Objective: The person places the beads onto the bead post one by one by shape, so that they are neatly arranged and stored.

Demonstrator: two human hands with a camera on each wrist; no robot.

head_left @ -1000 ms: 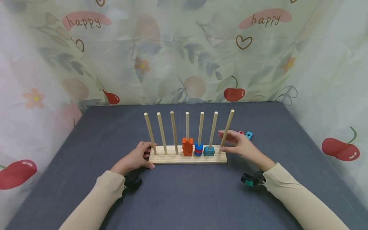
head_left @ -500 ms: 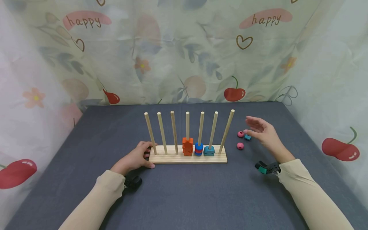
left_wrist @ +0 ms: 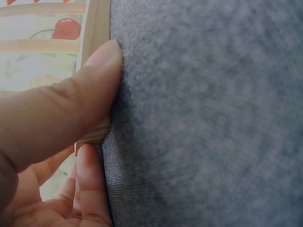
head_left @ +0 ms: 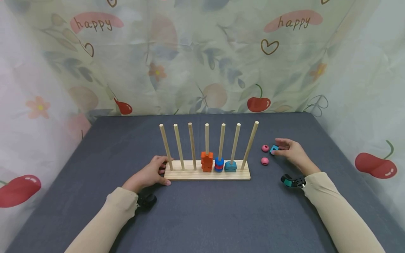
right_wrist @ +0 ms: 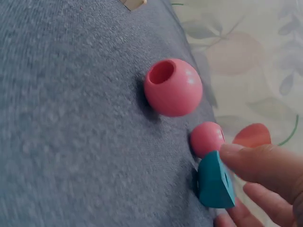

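Note:
A wooden peg board point(head_left: 207, 175) with several upright pegs stands mid-table. My left hand point(head_left: 153, 171) grips its left end, thumb along the front edge, as the left wrist view also shows. Orange pieces point(head_left: 207, 162) are stacked on the middle peg; rightward come blue and red rings point(head_left: 219, 164), then a teal arched block point(head_left: 230, 166). To the right of the board, my right hand point(head_left: 294, 153) pinches a loose teal block point(right_wrist: 213, 184) with a hole, its thumb against one edge and fingers on the far side.
Two pink beads lie on the dark cloth beside the right hand: a nearer bead point(right_wrist: 175, 90) and a farther bead point(right_wrist: 207, 138) close to the teal block. A patterned curtain point(head_left: 202, 63) hangs behind the table and along its sides.
My right hand has moved from the rightmost peg out to the right and down onto the loose teal block, uncovering the pink beads. The left hand has stayed on the board.

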